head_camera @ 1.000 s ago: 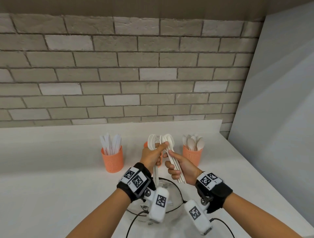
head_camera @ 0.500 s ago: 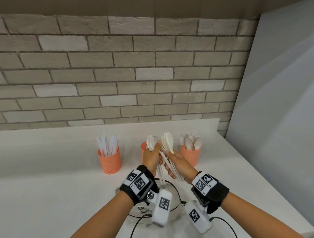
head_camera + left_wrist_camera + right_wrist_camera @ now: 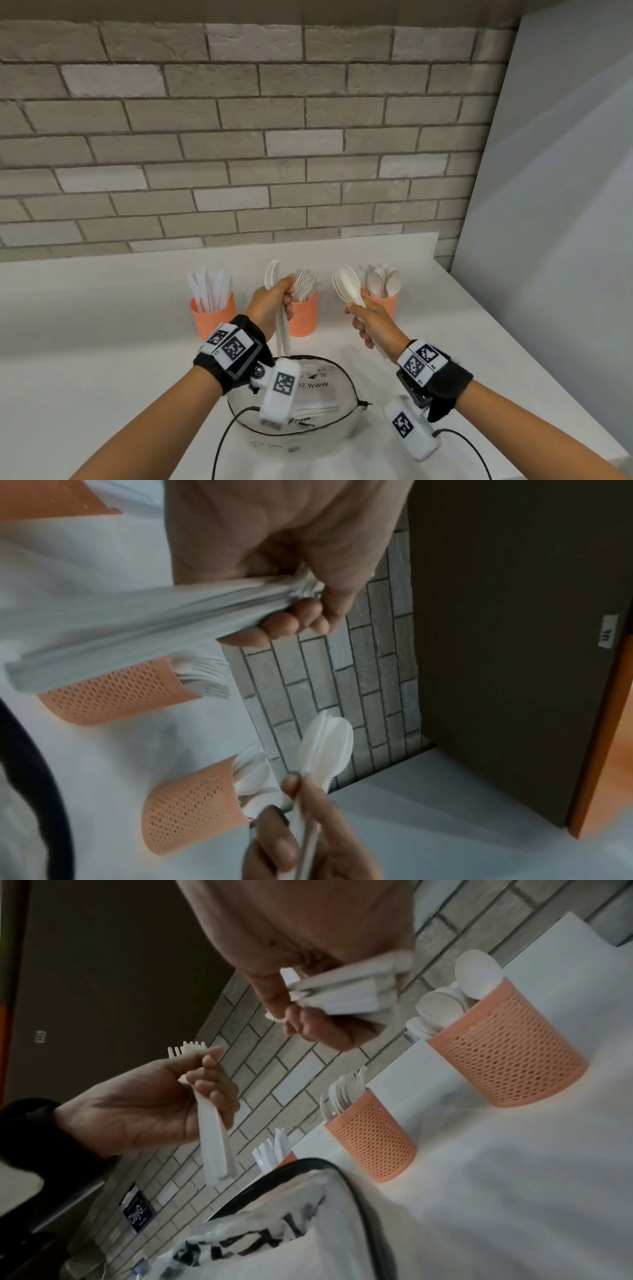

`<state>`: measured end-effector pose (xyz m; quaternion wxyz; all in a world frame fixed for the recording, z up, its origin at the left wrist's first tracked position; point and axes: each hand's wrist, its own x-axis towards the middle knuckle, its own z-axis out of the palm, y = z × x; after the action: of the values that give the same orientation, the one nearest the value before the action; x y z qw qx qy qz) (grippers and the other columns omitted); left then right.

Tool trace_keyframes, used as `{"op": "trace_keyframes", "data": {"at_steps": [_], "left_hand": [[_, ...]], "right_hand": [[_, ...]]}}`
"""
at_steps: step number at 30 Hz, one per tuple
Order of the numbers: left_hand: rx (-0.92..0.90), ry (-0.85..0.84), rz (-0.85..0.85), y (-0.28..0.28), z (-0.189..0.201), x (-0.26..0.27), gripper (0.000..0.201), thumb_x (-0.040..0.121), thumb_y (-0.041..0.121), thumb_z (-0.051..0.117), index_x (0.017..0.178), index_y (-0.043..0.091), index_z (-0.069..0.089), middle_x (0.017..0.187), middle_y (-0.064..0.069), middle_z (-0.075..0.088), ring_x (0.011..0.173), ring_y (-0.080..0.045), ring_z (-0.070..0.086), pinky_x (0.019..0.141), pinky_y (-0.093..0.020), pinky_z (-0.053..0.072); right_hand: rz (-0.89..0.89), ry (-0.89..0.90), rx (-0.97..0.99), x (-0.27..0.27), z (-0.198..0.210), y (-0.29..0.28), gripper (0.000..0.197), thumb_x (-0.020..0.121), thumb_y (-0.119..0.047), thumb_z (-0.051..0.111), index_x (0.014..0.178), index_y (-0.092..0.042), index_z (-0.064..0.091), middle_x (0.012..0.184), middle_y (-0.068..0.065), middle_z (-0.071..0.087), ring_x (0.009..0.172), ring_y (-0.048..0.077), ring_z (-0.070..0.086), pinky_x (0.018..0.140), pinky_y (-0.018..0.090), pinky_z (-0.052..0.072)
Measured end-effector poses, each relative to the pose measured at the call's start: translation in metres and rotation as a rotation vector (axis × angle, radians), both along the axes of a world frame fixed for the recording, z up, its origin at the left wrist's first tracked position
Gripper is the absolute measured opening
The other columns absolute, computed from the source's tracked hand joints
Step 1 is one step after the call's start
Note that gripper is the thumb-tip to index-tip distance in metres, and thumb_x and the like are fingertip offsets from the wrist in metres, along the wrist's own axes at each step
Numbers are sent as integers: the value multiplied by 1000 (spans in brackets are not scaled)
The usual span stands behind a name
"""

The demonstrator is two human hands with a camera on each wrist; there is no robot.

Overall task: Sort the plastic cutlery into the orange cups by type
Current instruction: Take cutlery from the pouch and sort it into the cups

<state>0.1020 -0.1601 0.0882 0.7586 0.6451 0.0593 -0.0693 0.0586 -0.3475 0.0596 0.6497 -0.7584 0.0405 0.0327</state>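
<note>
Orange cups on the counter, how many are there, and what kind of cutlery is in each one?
Orange cup with knives: 1
Orange cup with forks: 1
Orange cup with spoons: 1
Total orange cups: 3
</note>
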Motion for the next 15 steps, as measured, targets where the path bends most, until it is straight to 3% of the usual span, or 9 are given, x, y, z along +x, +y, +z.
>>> {"op": "trace_keyframes", "data": {"at_steps": [4,6,9,13,15], "left_hand": [[87,32,-20,13,-6,9,40,90,21,56,53,14,40,35,4,38,33,-11,37,52,-27,35],[117,15,34,18,-7,18,42,91,25,55,54,14,40,34,5,39,33,-11,38,53,-27,36],[103,-42,162,24,-5,35,42,93,32,53,56,13,43,32,5,42,32,-9,42,55,-26,38],[-18,-110,311,28,3,62,43,94,34,50,57,12,44,31,3,49,32,-7,52,57,-26,44],[-79,-162,346,27,8,75,44,95,34,49,57,11,43,31,3,49,32,-7,52,61,-28,46]], "right_hand": [[-130,-44,-80,10,-3,-14,28,87,-14,58,63,-21,45,42,-7,35,27,2,28,33,13,21],[-235,-87,-85,19,-5,-23,33,86,-10,60,57,-17,45,35,-10,36,33,3,34,37,15,26],[-364,-147,-28,37,0,-38,16,88,-14,58,73,-7,56,48,-4,45,46,14,42,38,20,35],[-509,-259,142,61,18,-54,38,95,-23,49,60,-8,52,53,1,50,46,8,51,51,19,43],[-552,-297,170,72,24,-59,34,97,-27,46,73,-5,55,65,-1,53,58,6,52,54,13,42]]}}
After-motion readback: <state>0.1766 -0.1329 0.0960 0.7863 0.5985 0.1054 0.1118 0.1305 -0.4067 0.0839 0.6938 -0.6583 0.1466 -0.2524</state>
